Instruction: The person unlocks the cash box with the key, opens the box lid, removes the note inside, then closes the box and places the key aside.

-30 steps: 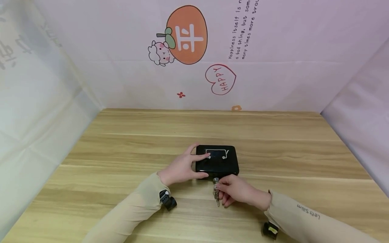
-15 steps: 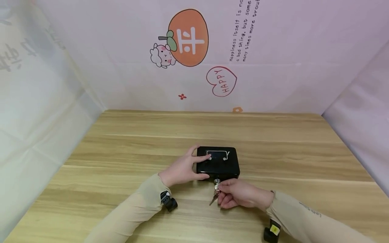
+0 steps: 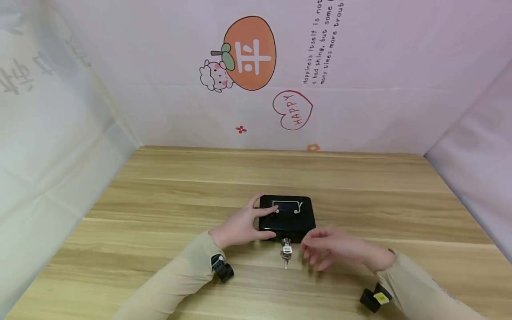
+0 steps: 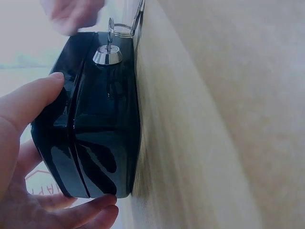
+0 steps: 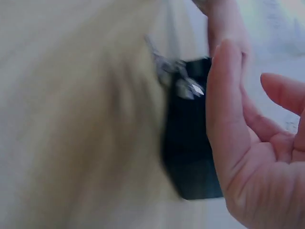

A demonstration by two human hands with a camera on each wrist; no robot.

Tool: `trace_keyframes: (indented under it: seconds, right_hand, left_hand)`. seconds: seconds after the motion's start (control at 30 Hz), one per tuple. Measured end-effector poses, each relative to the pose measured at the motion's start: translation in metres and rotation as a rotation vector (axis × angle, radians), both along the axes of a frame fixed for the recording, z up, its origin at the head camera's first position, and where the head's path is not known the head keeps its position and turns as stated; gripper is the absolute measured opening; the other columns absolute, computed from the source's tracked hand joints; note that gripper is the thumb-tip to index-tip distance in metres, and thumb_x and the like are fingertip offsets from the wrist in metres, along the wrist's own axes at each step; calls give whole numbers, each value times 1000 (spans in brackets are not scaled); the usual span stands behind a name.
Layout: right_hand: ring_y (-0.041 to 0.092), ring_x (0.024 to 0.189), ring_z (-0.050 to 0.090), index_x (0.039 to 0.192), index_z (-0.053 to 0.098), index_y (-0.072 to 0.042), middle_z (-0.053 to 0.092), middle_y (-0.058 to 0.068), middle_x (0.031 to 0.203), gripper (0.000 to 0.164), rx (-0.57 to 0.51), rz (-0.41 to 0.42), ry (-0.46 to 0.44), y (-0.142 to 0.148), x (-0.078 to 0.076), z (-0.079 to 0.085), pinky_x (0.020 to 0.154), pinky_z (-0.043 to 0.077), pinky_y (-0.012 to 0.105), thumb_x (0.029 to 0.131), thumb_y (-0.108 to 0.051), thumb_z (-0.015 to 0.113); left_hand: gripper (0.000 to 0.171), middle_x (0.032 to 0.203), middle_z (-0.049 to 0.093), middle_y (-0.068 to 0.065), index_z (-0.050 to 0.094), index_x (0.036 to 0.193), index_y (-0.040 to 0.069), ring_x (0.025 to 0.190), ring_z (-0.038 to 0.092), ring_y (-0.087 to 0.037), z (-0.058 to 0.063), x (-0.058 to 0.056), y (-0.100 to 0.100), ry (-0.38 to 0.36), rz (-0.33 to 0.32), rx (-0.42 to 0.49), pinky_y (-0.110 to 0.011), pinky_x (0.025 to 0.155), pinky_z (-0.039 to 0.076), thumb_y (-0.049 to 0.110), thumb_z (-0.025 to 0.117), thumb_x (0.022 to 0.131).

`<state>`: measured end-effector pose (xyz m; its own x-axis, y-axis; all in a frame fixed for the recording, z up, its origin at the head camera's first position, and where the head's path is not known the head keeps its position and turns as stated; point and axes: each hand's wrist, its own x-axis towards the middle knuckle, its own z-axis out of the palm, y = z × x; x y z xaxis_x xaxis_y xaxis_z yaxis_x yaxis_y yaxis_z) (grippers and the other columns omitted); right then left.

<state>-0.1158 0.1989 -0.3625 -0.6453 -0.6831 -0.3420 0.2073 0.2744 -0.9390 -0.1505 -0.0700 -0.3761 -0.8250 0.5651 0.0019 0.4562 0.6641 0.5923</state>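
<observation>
A black cash box (image 3: pixel 294 222) with a wire handle (image 3: pixel 286 203) on its lid sits closed on the wooden table. My left hand (image 3: pixel 240 226) grips its left end, thumb at the front edge and a finger on the lid; the left wrist view shows other fingers curled round the far side. A key (image 4: pixel 110 36) stands in the silver lock (image 4: pixel 107 56) on the front, and more keys hang from its ring (image 3: pixel 286 254). My right hand (image 3: pixel 340 246), blurred, is off the keys near the box's front right corner, fingers loosely bent around nothing.
Wooden tabletop (image 3: pixel 192 178) surrounds the box. A white printed cloth (image 3: pixel 180 111) stands behind it, with more cloth at the left and right sides. Black wrist cameras sit on the left (image 3: pixel 222 268) and right (image 3: pixel 375 298) sleeves.
My right hand has let go of the key and moved right, away from the lock. The keys now hang straight from the lock. My left hand keeps its grip on the box.
</observation>
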Motion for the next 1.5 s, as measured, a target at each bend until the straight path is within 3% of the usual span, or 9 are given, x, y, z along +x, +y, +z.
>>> trace_keyframes:
  seconds: [0.1, 0.2, 0.33, 0.47, 0.63, 0.9, 1.1, 1.3, 1.5]
  right_hand:
    - [12, 75, 63, 114, 49, 17, 64, 5, 89, 39, 11, -42, 140, 5, -5, 12, 66, 58, 31, 98, -19, 50]
    - [11, 74, 62, 113, 53, 13, 64, 10, 91, 35, 67, -161, 291, 7, -8, 18, 66, 57, 31, 96, -17, 54]
    - [14, 88, 61, 114, 58, 6, 63, 15, 103, 31, 177, -276, 518, 6, -11, 15, 75, 55, 29, 92, -16, 61]
    - [30, 107, 56, 120, 58, -3, 54, 18, 122, 40, 270, -255, 724, 2, -15, 6, 89, 52, 42, 86, -19, 70]
    - [43, 118, 45, 127, 55, -8, 41, 25, 134, 61, 398, -172, 916, -3, -18, -1, 92, 44, 59, 75, -28, 80]
    - [47, 124, 37, 126, 54, -10, 35, 28, 140, 66, 438, -121, 973, -7, -21, -4, 92, 40, 64, 70, -25, 84]
    - [46, 124, 39, 118, 58, -15, 37, 27, 140, 54, 461, -134, 954, -8, -23, -3, 92, 42, 62, 71, -21, 83]
    - [48, 128, 35, 117, 60, -15, 36, 27, 142, 53, 472, -145, 927, -8, -25, -5, 96, 38, 64, 70, -19, 83]
    - [49, 126, 40, 114, 63, -15, 39, 29, 140, 52, 477, -144, 942, -7, -28, -5, 96, 39, 63, 67, -23, 85]
  left_hand:
    - [64, 156, 16, -19, 48, 140, 24, 102, 63, -30, 1, 1, 0, 4, 1, 3, -37, 91, 50, 42, 71, 82]
    - [64, 156, 16, -19, 48, 140, 25, 92, 66, -25, 2, 1, 0, 9, 0, -5, -36, 87, 51, 42, 70, 83]
    - [64, 156, 15, -19, 48, 140, 25, 89, 66, -25, 3, 2, 0, 7, 2, -14, -36, 87, 51, 43, 71, 82]
    - [66, 156, 15, -19, 47, 140, 24, 101, 63, -30, 3, 2, 0, -2, 4, -8, -38, 89, 50, 40, 73, 81]
    - [69, 156, 14, -20, 46, 141, 23, 93, 65, -26, 1, 0, -1, 2, -6, -11, -34, 85, 51, 38, 74, 80]
    - [71, 156, 14, -21, 48, 140, 23, 97, 64, -29, 2, -3, -3, 26, -25, -30, -35, 86, 51, 33, 79, 77]
    - [71, 155, 16, -21, 49, 139, 25, 80, 66, -21, 1, -3, -2, 47, -22, -57, -31, 81, 51, 33, 80, 75]
    - [70, 154, 22, -20, 54, 135, 23, 107, 61, -32, 2, -3, 0, 59, 3, -37, -38, 89, 51, 31, 82, 72]
    - [68, 152, 27, -20, 58, 131, 22, 122, 51, -38, 3, -2, 2, 70, 38, -34, -44, 94, 48, 31, 84, 68]
